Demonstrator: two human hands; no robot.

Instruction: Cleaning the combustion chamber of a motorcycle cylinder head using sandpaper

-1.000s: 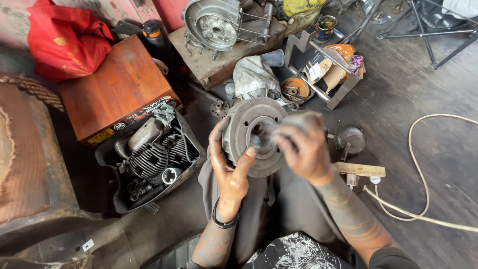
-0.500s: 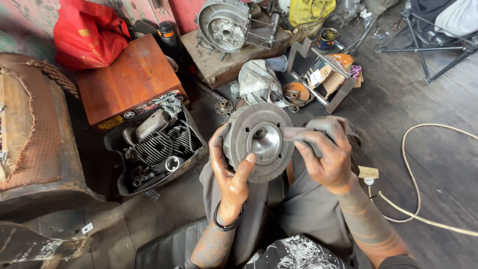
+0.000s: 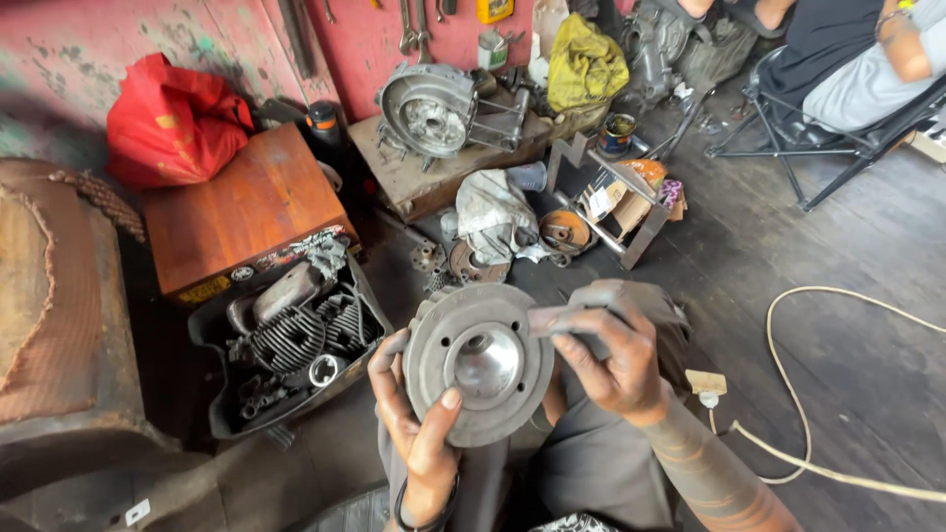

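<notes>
- left hand [image 3: 419, 433] grips round finned cylinder head [image 3: 480, 363] by lower rim, thumb on face
- right hand [image 3: 616, 360] pinches grey abrasive strip [image 3: 564, 317] touching its upper-right edge

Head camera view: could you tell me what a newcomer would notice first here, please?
The eye lands on the round grey cylinder head at centre, held up by the left hand, while the right hand holds a worn grey abrasive strip at its rim. Left of it sits a black tray of greasy engine parts, and a red bag glows against the pink wall.
</notes>
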